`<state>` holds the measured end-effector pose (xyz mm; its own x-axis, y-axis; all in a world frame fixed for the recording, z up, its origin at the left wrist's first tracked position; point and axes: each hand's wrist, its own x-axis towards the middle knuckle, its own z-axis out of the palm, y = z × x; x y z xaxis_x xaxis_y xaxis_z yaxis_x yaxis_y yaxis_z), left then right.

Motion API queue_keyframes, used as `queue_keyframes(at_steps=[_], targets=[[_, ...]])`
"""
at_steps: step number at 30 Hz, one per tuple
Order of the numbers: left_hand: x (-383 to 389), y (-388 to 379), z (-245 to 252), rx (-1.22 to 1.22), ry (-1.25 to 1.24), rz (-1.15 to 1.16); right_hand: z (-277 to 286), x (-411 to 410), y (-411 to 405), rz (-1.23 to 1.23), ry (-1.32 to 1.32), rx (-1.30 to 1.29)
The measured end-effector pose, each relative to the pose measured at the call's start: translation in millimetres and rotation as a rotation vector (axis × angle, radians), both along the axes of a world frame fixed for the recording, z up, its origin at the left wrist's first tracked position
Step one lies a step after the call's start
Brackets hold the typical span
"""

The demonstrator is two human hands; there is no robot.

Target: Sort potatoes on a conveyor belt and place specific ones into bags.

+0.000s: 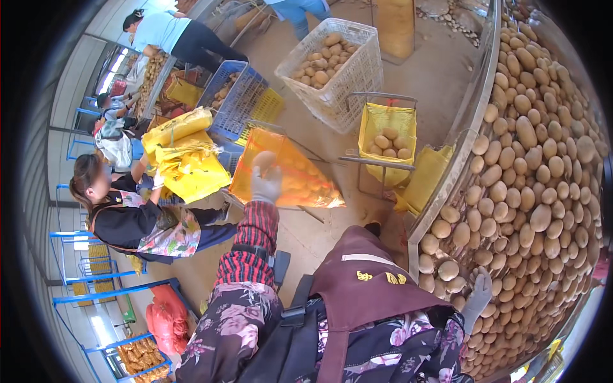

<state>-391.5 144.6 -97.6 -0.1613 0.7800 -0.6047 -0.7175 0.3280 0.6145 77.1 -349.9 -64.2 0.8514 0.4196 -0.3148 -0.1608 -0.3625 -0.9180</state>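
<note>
In a pale glove, my left hand point(266, 186) reaches forward with a potato point(264, 160) at its fingers, above an orange mesh bag point(306, 179). Potatoes show through the mesh of this bag, which is held spread on a metal frame. My right hand point(480, 293), also gloved, rests at the near edge of a large potato heap point(531, 201) on a metal-rimmed sorting table point(455, 191). Whether its fingers hold a potato cannot be made out. A yellow mesh bag point(388, 127), hung on another metal frame, contains several potatoes.
A white plastic crate point(354, 76) of potatoes stands ahead, near a blue crate point(242, 95). At left, a person point(143, 210) handles folded yellow mesh bags point(187, 158). Other people work farther back. Pink-red sacks point(167, 318) sit on a blue-framed cart point(115, 292).
</note>
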Motion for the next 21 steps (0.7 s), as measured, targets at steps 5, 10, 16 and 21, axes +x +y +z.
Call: queue_keyframes(at_steps=[5,10,16,21], targets=[[64,-5,9,0.075,0.124,-0.494,17,-31,68,0.213,-0.564,-0.255],[281,-34,56,0.330,0.409,-1.136,33,-43,92,0.400,-0.997,-0.445],[478,-107,111,1.108,0.374,-1.691,53,-3,23,0.084,-0.874,-0.587],[592,-211,123,1.819,0.578,-1.661,79,84,45,-0.262,-0.867,-0.403]])
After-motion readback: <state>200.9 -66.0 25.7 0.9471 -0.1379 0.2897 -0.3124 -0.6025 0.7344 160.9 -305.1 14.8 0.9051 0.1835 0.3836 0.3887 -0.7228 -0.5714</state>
